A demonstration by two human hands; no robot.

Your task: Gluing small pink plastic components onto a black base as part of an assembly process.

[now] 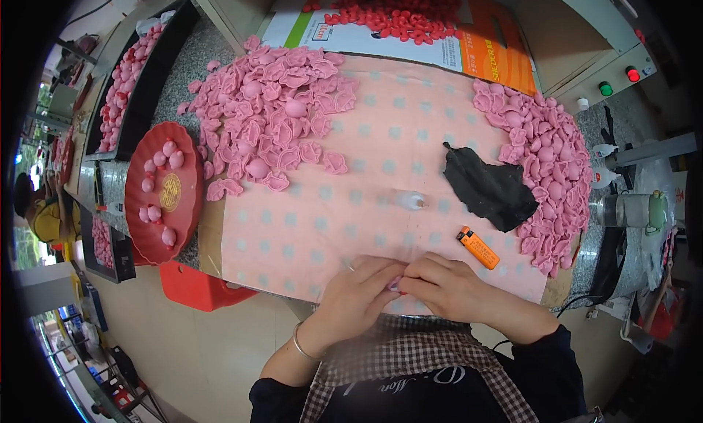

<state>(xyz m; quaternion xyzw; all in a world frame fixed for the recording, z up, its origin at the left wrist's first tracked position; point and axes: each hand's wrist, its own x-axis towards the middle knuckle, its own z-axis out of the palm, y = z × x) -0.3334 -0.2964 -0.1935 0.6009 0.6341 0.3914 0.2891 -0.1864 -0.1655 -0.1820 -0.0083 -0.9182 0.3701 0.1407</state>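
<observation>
My left hand (pixel 350 295) and my right hand (pixel 455 290) meet at the near edge of the cloth-covered table. Between their pinched fingertips is a small pink piece (pixel 395 283) with a bit of red by it, mostly hidden by the fingers. Just beyond them a small translucent bottle (pixel 408 200) lies on the pink checked cloth (pixel 329 233). An orange lighter (pixel 478 248) is nearest my right hand, with a crumpled black cloth (pixel 487 187) past it. Ruffled pink petal-like pieces (pixel 263 108) are heaped at far left; smooth, rounded pink pieces (pixel 549 159) mixed with ruffled ones pile up along the right.
A red scalloped plate (pixel 136 211) at left bears several pink balls. Red pieces (pixel 417 24) lie on cardboard under a shelf at the back. Black trays (pixel 176 46) of pink pieces stand further left. A red stool (pixel 194 287) is below the table's left edge.
</observation>
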